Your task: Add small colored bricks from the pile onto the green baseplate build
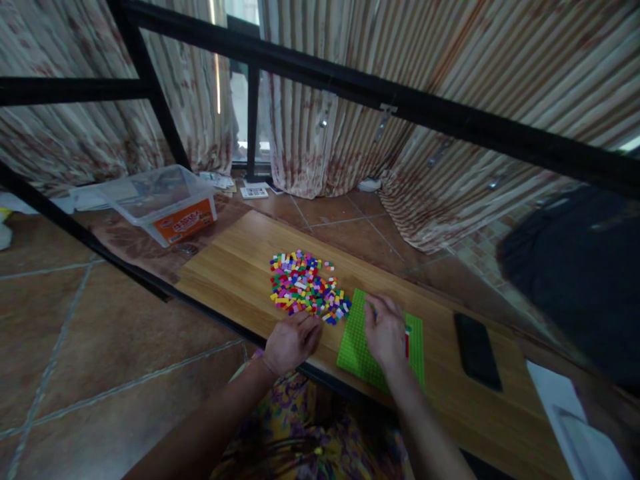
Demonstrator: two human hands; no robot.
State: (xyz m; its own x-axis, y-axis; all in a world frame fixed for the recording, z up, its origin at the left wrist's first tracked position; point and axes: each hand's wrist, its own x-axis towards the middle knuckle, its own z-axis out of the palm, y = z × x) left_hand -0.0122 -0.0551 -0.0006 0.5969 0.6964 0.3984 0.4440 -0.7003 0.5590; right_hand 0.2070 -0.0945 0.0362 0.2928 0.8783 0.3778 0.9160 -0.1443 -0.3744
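A loose pile of small multicoloured building bricks [303, 283] lies on the wooden table. To its right is a green studded baseplate [355, 340], with a red and white piece [407, 345] partly visible beside my right hand. My right hand [385, 330] is over the baseplate, thumb and fingers pinched together. A dark bit shows near those fingertips, too small to name. My left hand [294, 341] is closed at the near edge of the pile, fingers curled downward; whatever they may hold is hidden.
A black phone [477, 350] lies on the table [235, 260] to the right. A clear plastic box [165, 200] with an orange label stands on the floor at left. Black metal bars [320, 73] cross the view above the table, in front of striped curtains [320, 140].
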